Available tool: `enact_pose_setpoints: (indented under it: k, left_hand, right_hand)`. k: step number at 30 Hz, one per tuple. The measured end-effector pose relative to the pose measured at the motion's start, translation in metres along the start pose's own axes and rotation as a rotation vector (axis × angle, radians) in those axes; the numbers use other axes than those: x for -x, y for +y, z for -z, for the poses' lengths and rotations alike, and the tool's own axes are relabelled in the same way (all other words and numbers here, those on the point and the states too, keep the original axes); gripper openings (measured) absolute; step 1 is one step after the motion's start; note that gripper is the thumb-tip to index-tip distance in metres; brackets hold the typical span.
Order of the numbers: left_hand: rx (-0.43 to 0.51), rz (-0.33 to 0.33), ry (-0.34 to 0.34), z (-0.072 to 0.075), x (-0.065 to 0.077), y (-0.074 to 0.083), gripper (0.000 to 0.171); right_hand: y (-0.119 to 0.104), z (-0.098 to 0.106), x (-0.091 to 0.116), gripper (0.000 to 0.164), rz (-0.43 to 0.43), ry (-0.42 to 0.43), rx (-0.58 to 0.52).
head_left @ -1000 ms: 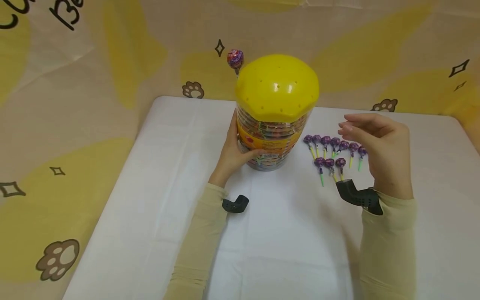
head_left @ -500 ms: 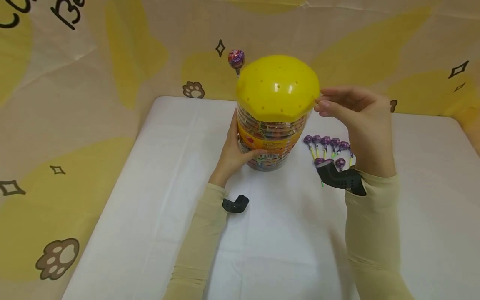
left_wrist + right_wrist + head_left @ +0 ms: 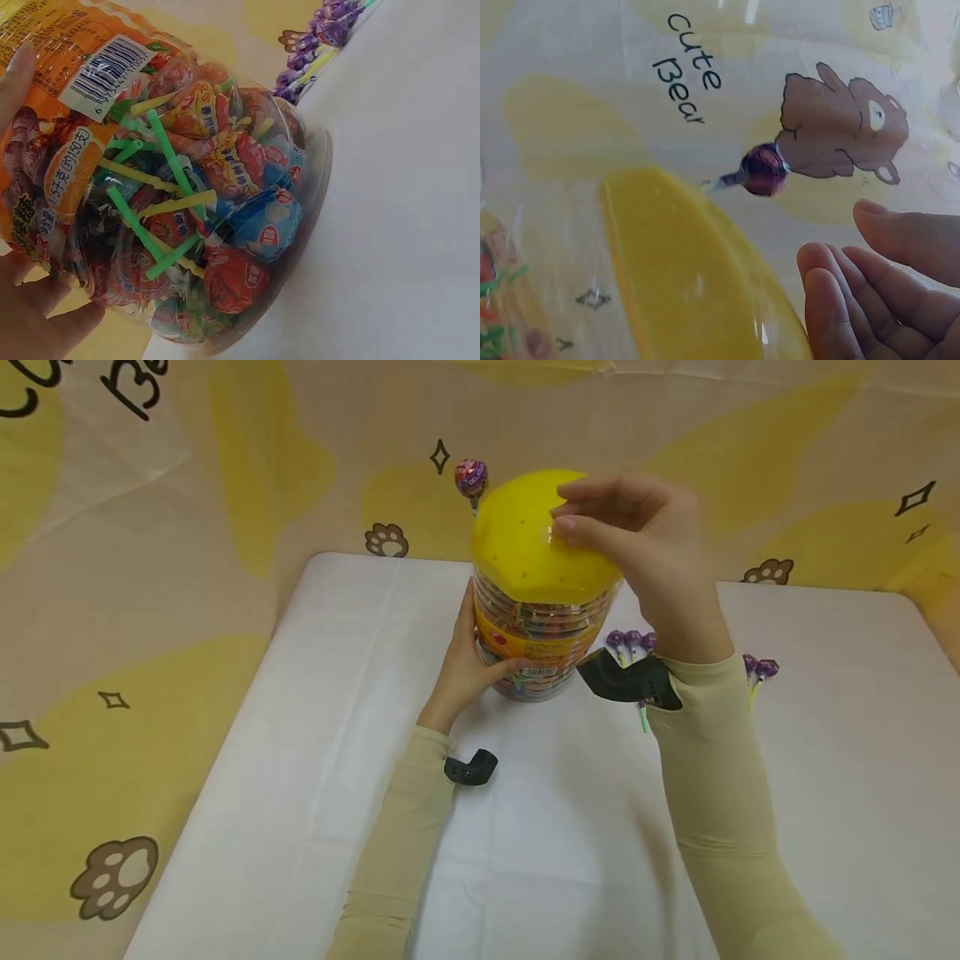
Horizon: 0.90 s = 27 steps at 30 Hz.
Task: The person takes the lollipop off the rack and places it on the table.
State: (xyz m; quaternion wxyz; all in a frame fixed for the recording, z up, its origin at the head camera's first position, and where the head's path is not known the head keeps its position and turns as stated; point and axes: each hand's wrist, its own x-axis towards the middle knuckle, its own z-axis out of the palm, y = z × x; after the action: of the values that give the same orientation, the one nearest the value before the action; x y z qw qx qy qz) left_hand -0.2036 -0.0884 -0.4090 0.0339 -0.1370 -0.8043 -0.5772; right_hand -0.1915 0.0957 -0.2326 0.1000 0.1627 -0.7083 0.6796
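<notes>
A clear ribbed plastic jar (image 3: 551, 627) with a domed yellow lid (image 3: 517, 547) stands on the table, full of wrapped lollipops (image 3: 202, 187). My left hand (image 3: 461, 672) grips its left side, thumb across the orange label and fingers around behind. One purple-wrapped lollipop (image 3: 471, 479) stands up at the lid's far left edge; it also shows in the right wrist view. Above the right part of the lid hovers my right hand (image 3: 660, 560), its fingers loosely bent, holding nothing. Small holes dot the lid, some hidden by this hand.
Purple-wrapped lollipops (image 3: 633, 640) with yellow and green sticks lie on the white table (image 3: 525, 860) right of the jar, partly hidden by my right forearm. A patterned cloth (image 3: 405, 410) hangs behind the table. Each wrist carries a black camera mount (image 3: 471, 768).
My right hand has moved left and up from beside the loose lollipops to over the lid. My left hand and the jar have stayed in place.
</notes>
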Motion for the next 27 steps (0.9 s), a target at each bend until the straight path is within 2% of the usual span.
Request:
enact_pose_setpoints:
  k: [6,15,27]
  left_hand:
    - [0.006,0.009,-0.005,0.001,-0.001,0.000,0.114]
    - [0.000,0.031,-0.003,0.002,0.000,-0.001,0.113]
    - [-0.026,0.053,-0.014,0.003,-0.001,-0.003,0.113]
  right_hand:
    - [-0.004,-0.017,-0.015,0.026,0.013,-0.047,0.123]
    - [-0.006,-0.040,-0.034,0.029,-0.004,-0.073,0.159]
    - [-0.006,-0.052,-0.042,0.032,0.057,-0.125,0.287]
